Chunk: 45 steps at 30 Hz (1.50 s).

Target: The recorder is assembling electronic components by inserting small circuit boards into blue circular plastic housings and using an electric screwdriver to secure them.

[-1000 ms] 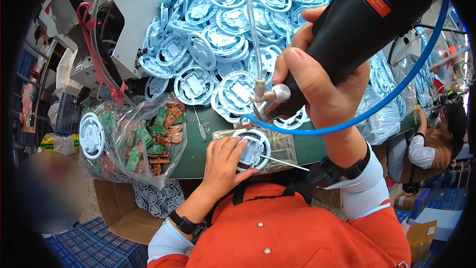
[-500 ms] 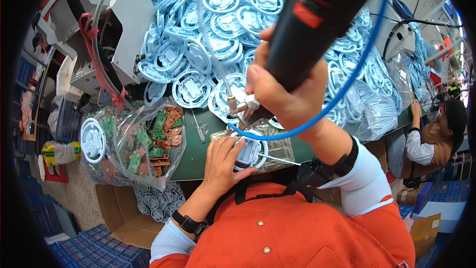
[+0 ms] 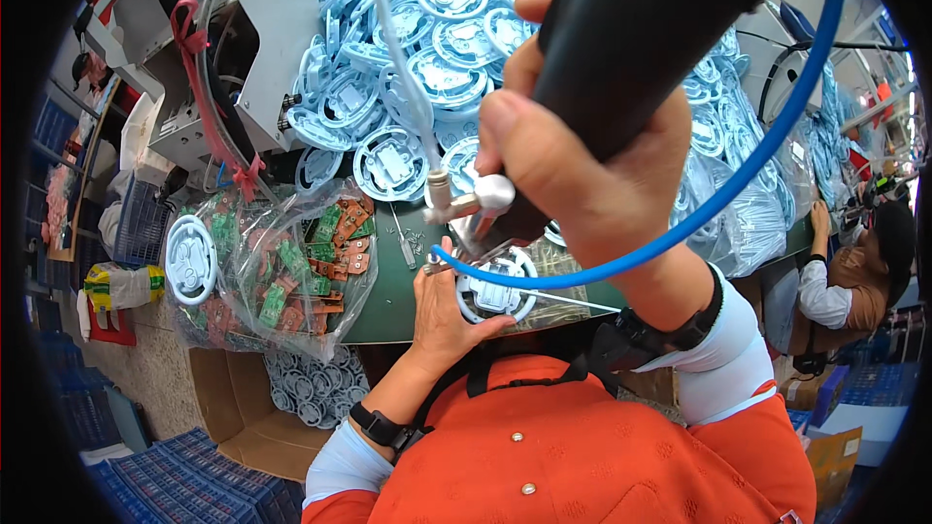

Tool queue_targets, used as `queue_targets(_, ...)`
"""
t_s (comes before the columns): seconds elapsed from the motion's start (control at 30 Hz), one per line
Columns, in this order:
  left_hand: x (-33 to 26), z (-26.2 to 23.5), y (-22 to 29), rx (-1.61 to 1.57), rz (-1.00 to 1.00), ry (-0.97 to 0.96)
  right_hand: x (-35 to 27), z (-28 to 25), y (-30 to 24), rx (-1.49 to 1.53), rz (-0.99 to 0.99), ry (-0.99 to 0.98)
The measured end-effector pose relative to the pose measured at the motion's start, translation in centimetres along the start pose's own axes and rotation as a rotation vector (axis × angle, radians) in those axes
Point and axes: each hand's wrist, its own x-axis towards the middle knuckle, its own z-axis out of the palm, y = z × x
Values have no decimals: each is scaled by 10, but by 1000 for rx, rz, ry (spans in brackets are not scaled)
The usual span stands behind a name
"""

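Observation:
My right hand [image 3: 592,175] is wrapped round the thick black body of a power screwdriver [image 3: 636,49], which slants down and left. Its metal nose end hangs over a light-blue round plastic housing [image 3: 495,297] near the table's front edge; whether the tip touches is hidden. A blue hose [image 3: 680,238] loops from the tool's front end, beside a metal fitting [image 3: 466,200] and a clear tube [image 3: 391,39]. Against the housing's left side lies my left hand [image 3: 439,322], steadying it between thumb and fingers. A thin white rod [image 3: 578,302] reaches right from the housing.
Behind is a large heap of similar light-blue parts [image 3: 451,73]. To the left, a clear plastic bag [image 3: 291,277] holds green and orange circuit boards, near a small screwdriver [image 3: 402,238] and loose screws. A white machine [image 3: 267,68] stands far left; another person [image 3: 854,262] sits right.
The screwdriver and my right hand have risen toward the camera. My left fingers have shifted and extended forward along the housing's left side. The whole view has moved slightly.

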Motion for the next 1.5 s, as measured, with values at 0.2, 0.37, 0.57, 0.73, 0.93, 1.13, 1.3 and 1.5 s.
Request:
queue_targets(0.2,-3,2,-3,-21,-15,-37,-6,3,17,-159,6,-103)
queue_targets(0.37,-2,-1,1,-77,-36,-6,-9,10,24,-200,32,-52)
queue_targets(0.57,2,-7,6,-66,-4,-38,-13,19,20,-63,220,-19)
queue_targets(0.73,3,-8,11,-88,-18,37,5,-15,-1,-188,-109,-36)
queue_targets(0.93,17,-28,20,-46,56,-104,3,-41,-17,-119,-134,-29)
queue_targets(1.13,19,-22,24,52,80,-86,-8,-49,-7,-344,-88,0)
queue_targets(1.3,17,-20,26,81,55,-52,-11,-48,5,-344,-114,17)
queue_targets(1.5,18,-23,25,79,107,-102,-20,-43,-1,-257,-5,120)
